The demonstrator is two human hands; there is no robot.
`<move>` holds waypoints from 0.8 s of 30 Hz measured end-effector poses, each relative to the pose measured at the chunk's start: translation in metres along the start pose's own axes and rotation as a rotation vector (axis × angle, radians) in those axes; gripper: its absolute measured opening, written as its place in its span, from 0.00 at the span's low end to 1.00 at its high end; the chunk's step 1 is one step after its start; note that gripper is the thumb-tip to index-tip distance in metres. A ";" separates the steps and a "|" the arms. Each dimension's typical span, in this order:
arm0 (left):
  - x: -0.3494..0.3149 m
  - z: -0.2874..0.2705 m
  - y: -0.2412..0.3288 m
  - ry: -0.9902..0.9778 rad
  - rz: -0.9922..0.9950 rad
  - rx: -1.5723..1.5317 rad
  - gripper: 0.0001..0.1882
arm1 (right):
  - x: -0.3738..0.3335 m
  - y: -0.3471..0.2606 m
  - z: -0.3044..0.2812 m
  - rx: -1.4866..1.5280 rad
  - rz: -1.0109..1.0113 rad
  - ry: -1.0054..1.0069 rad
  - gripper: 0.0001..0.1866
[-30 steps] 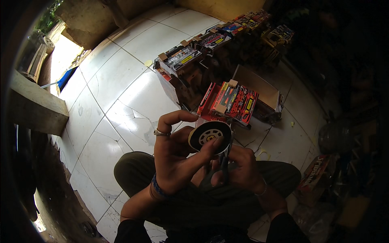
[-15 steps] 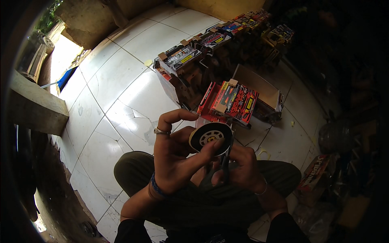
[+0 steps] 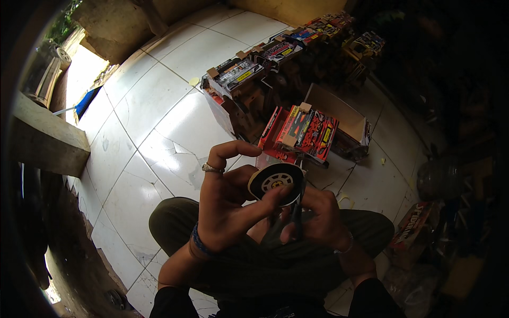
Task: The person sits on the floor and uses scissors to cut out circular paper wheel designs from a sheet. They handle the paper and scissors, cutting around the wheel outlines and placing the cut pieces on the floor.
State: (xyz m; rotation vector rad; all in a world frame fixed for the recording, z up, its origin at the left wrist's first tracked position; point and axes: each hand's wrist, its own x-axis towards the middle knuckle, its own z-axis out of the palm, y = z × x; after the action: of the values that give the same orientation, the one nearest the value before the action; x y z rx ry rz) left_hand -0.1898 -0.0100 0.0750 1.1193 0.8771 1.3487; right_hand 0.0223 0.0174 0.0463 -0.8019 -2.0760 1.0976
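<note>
My left hand (image 3: 225, 206) pinches a round wheel cutout (image 3: 265, 183), black with a pale spoked hub and a yellow centre. Its thumb presses on the printed face, and the index finger arches free above. My right hand (image 3: 323, 217) is closed round the dark handles of a pair of scissors (image 3: 297, 214). Their blades run up along the right edge of the cutout; how far they are parted is hard to see. Just beyond my hands stands a red cardboard toy truck (image 3: 314, 132) with an open cardboard bed (image 3: 339, 108).
A row of printed cardboard trucks (image 3: 241, 71) stretches away at the back right. Small paper scraps (image 3: 345, 202) lie on the white tiled floor (image 3: 132, 185). Dim at the right are a clear plastic container (image 3: 437, 179) and a red printed piece (image 3: 412, 225). A low concrete ledge (image 3: 50, 140) stands at left.
The wheel cutout has turned and tilted slightly in my left hand. My right hand and the scissors have shifted a little along its edge.
</note>
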 end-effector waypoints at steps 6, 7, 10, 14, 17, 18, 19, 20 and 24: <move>-0.001 -0.002 0.007 -0.029 -0.065 0.008 0.36 | -0.005 -0.001 -0.006 0.015 0.026 -0.047 0.17; -0.001 -0.001 0.007 -0.021 -0.059 -0.010 0.36 | -0.006 -0.001 -0.006 0.019 0.019 -0.050 0.18; -0.002 -0.002 0.009 -0.055 -0.053 -0.024 0.35 | -0.009 -0.003 -0.005 0.004 0.052 -0.055 0.20; -0.002 -0.003 0.008 -0.117 -0.093 -0.009 0.34 | -0.017 -0.008 -0.006 -0.017 0.068 -0.057 0.24; -0.003 -0.002 0.008 -0.157 -0.125 -0.046 0.34 | -0.028 -0.013 -0.004 -0.023 0.119 -0.041 0.25; -0.004 -0.001 0.008 -0.164 -0.146 -0.067 0.34 | -0.030 -0.014 -0.003 -0.033 0.110 -0.036 0.25; -0.004 -0.001 0.008 -0.171 -0.166 -0.088 0.34 | -0.032 -0.014 -0.003 -0.043 0.101 -0.031 0.24; -0.005 0.000 0.008 -0.178 -0.187 -0.110 0.34 | -0.035 -0.014 -0.003 -0.030 0.115 -0.023 0.24; -0.006 0.001 0.005 -0.216 -0.178 -0.102 0.33 | -0.041 -0.016 -0.001 -0.011 0.137 0.000 0.24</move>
State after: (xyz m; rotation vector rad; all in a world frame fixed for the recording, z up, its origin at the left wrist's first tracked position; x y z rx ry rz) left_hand -0.1908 -0.0163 0.0796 1.0601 0.7240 1.0920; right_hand 0.0445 -0.0207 0.0504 -0.9618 -2.0535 1.1591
